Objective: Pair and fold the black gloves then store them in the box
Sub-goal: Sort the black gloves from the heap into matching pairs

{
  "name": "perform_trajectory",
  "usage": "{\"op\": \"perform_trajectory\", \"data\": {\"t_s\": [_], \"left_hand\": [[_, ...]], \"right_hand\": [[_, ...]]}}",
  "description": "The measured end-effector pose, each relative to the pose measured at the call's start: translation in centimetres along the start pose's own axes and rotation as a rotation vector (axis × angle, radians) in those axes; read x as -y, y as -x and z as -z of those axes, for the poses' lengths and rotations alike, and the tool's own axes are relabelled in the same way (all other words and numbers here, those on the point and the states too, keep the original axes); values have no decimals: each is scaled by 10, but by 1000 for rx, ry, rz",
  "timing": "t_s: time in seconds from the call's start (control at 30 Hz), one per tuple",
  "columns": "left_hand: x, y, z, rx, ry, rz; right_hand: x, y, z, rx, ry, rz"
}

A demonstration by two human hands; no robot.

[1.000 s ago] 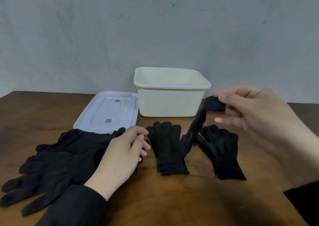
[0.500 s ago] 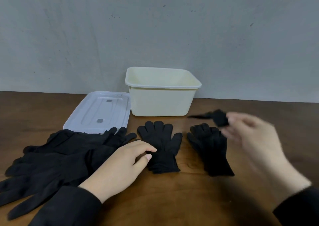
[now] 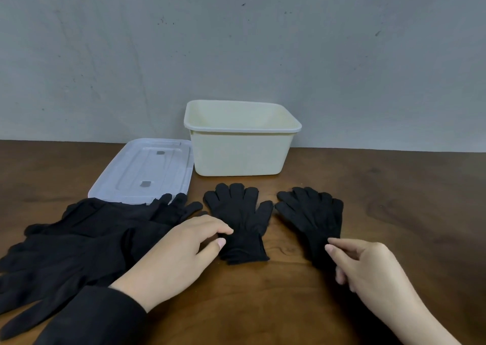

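Note:
A cream plastic box [image 3: 240, 155] stands open at the back of the wooden table. In front of it a black glove [image 3: 238, 218] lies flat, fingers toward the box. To its right lies another black glove stack [image 3: 311, 214], also flat. At the left is a heap of several larger black gloves [image 3: 86, 236]. My left hand [image 3: 173, 257] rests on the table between the heap and the middle glove, thumb and forefinger touching that glove's left edge. My right hand [image 3: 365, 268] sits at the cuff of the right glove stack, fingertips touching it, nothing lifted.
A translucent white lid [image 3: 144, 171] lies flat left of the box, its near edge under the glove heap. A grey wall rises directly behind the box. Bare wooden table [image 3: 407, 213] stretches to the right.
My right hand carried a black glove down and laid it on the right-hand glove, then drew back to its cuff. My left hand slid right from the heap to the middle glove.

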State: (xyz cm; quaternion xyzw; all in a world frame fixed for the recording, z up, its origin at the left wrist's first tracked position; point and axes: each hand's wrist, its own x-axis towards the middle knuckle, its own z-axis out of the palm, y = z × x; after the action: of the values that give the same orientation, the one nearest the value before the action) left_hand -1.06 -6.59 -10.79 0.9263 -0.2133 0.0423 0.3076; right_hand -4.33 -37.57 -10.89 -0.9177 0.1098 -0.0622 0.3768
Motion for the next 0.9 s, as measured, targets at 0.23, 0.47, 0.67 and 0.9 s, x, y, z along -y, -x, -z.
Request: {"op": "perform_trajectory", "data": {"t_s": [0.23,0.47,0.67,0.9], "left_hand": [[0,-2,-3,66,-49,-27],[-3,1,-2,140,-112,-49],[-6,0,9,-28,-122,-66],[32,6,70,-390,-164,299]], "right_hand": [[5,-15,11,-148,341,490],[5,-33,-4,-12,420,553],[65,-10,-43,0,188,769],[73,-12,-96,213,193,810]]}}
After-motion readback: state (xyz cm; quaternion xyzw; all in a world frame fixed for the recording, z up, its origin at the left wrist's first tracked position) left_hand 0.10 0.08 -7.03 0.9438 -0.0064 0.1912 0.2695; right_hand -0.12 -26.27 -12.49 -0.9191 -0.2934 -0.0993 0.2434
